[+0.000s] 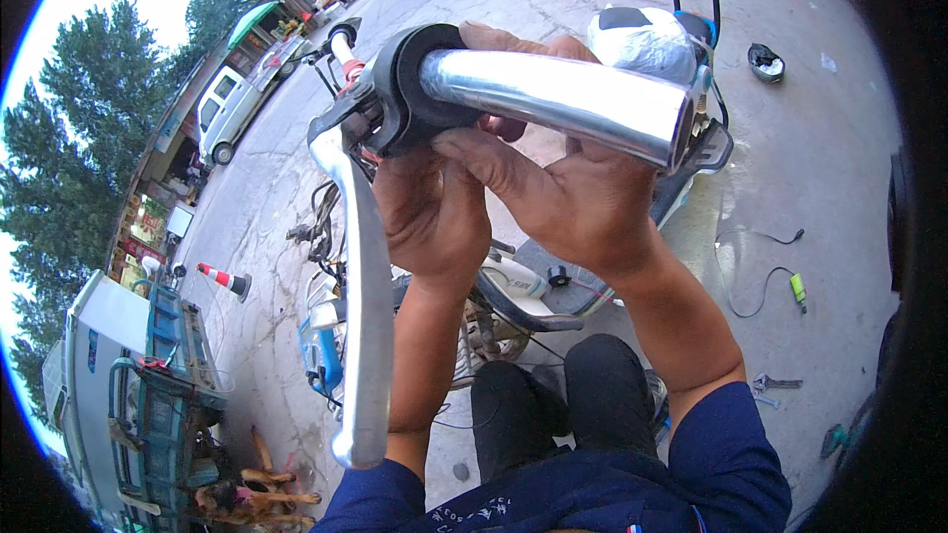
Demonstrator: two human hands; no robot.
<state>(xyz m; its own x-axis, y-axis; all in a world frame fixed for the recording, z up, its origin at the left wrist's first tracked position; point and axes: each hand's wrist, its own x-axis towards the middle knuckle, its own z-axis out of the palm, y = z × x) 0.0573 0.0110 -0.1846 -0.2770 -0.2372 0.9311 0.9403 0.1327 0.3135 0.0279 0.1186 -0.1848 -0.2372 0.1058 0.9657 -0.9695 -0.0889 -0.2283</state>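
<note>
from the head view, i see the right hand (583, 197) clamped on the black housing (407, 89), thumb underneath, fingers passing behind the silver tube (553, 99). the left hand (434, 217) sits right below the black housing, up against it (its fingertips are hidden, so i can't tell whether they grip). the silver lever (365, 336) hangs just left of that hand.

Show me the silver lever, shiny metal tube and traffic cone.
Silver lever (367, 311): head view, middle of its blade.
Shiny metal tube (555, 104): head view, middle of its side.
Traffic cone (222, 278): head view, on its striped body.
</note>
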